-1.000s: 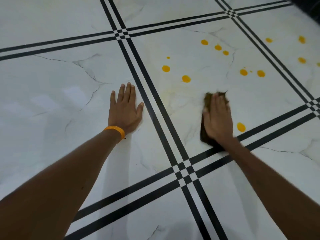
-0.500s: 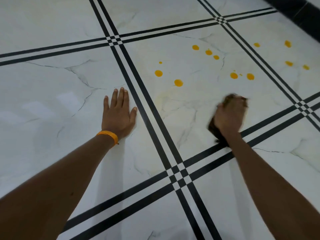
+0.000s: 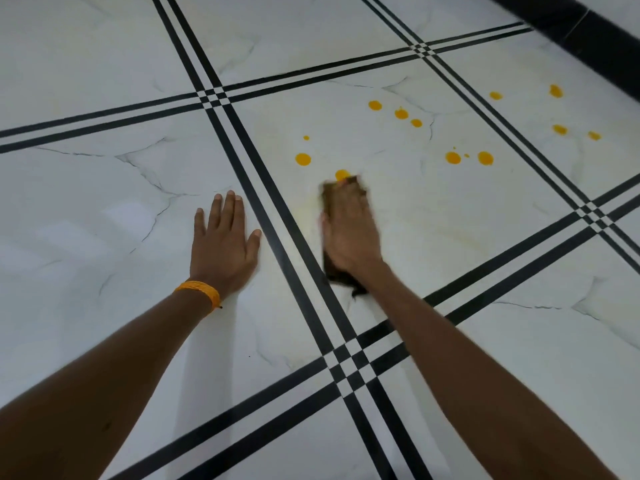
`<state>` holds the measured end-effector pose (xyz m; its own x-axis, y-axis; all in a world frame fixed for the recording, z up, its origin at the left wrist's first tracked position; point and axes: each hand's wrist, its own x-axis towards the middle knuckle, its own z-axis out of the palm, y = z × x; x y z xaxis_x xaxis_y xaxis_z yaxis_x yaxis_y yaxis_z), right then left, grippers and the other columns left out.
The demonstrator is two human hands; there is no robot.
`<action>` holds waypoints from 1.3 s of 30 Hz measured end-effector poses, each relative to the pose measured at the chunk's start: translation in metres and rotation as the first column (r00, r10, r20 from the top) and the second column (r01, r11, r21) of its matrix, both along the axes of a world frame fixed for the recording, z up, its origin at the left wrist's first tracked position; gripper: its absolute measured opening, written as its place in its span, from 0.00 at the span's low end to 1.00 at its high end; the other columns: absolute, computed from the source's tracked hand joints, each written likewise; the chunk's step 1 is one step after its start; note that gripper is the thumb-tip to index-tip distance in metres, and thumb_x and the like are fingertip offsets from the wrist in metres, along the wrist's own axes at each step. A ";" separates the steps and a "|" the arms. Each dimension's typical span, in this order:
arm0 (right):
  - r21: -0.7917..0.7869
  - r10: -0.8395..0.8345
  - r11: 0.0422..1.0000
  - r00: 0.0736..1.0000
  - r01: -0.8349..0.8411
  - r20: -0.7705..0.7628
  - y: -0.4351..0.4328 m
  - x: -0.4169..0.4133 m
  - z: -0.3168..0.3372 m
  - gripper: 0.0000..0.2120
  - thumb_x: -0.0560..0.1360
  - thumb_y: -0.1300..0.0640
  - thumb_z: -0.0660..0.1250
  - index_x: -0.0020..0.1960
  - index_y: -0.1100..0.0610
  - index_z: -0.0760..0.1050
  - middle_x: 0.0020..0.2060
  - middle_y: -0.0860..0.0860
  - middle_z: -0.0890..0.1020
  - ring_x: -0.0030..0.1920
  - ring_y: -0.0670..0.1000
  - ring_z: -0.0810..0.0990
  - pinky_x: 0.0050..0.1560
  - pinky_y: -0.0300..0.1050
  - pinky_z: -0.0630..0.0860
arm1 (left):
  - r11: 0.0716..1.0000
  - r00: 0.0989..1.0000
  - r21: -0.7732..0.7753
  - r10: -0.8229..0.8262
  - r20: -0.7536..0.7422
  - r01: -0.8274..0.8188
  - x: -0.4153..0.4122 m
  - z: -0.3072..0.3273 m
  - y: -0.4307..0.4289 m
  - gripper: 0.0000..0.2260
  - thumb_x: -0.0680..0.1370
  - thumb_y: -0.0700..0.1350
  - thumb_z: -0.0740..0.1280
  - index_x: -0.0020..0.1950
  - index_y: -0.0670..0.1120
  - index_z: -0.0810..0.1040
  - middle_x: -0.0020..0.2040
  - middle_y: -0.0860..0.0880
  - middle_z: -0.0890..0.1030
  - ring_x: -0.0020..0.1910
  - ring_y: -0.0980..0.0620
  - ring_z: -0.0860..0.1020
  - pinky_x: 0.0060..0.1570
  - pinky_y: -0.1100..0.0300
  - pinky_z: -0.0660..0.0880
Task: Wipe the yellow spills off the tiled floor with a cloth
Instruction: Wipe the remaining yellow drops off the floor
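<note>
Fingers straight and spread, holding nothing, your left hand lay flat on the floor. Your right hand, fingers straight, pressed the cloth down beside it; the cloth's long axis pointed away from you, far end touching a spill.

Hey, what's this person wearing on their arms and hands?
No sleeves and no gloves are in view. The left hand has an orange band at its wrist; the right hand wears nothing that shows.

Eleven big yellow spills, three specks, two hands, one cloth
</note>
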<state>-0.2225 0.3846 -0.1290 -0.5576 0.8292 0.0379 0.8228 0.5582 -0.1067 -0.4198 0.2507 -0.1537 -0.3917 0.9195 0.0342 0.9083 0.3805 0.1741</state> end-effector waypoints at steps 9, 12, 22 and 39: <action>-0.049 -0.311 0.950 0.947 0.308 -0.080 0.077 0.035 0.003 0.32 0.84 0.47 0.48 0.80 0.67 0.54 0.80 0.63 0.60 0.80 0.61 0.56 0.81 0.58 0.50 | 0.994 0.996 0.107 0.008 0.090 -0.018 -0.041 0.019 0.058 0.28 0.84 0.51 0.52 0.81 0.40 0.52 0.82 0.41 0.53 0.81 0.41 0.49 0.79 0.42 0.48; 0.008 -0.147 0.989 0.988 0.147 -0.057 0.067 -0.036 -0.003 0.33 0.82 0.47 0.43 0.80 0.66 0.56 0.78 0.64 0.62 0.80 0.62 0.58 0.80 0.60 0.50 | 0.998 0.995 0.041 0.054 0.080 -0.057 -0.053 0.011 0.078 0.28 0.85 0.51 0.50 0.82 0.41 0.49 0.82 0.43 0.50 0.81 0.44 0.47 0.79 0.43 0.45; -0.027 -0.225 0.974 0.972 0.224 -0.072 0.157 -0.080 0.009 0.33 0.82 0.46 0.43 0.80 0.67 0.56 0.78 0.64 0.63 0.80 0.62 0.59 0.80 0.59 0.52 | 0.995 0.993 0.058 0.071 0.096 -0.077 -0.055 0.008 0.085 0.28 0.84 0.53 0.46 0.82 0.44 0.48 0.82 0.46 0.51 0.82 0.49 0.47 0.80 0.46 0.46; -0.040 0.193 0.980 0.980 -0.195 -0.042 0.057 -0.134 0.010 0.31 0.84 0.47 0.47 0.81 0.64 0.54 0.80 0.62 0.59 0.81 0.59 0.55 0.81 0.57 0.50 | 0.994 0.990 0.034 0.099 0.098 -0.103 -0.062 0.006 0.086 0.25 0.85 0.47 0.48 0.82 0.43 0.50 0.82 0.46 0.52 0.82 0.49 0.48 0.80 0.46 0.46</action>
<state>-0.3568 0.4411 -0.1191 -0.7071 0.7065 0.0281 0.6940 0.7011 -0.1635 -0.4813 0.3362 -0.1474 -0.4855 0.8739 0.0267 0.8439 0.4604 0.2754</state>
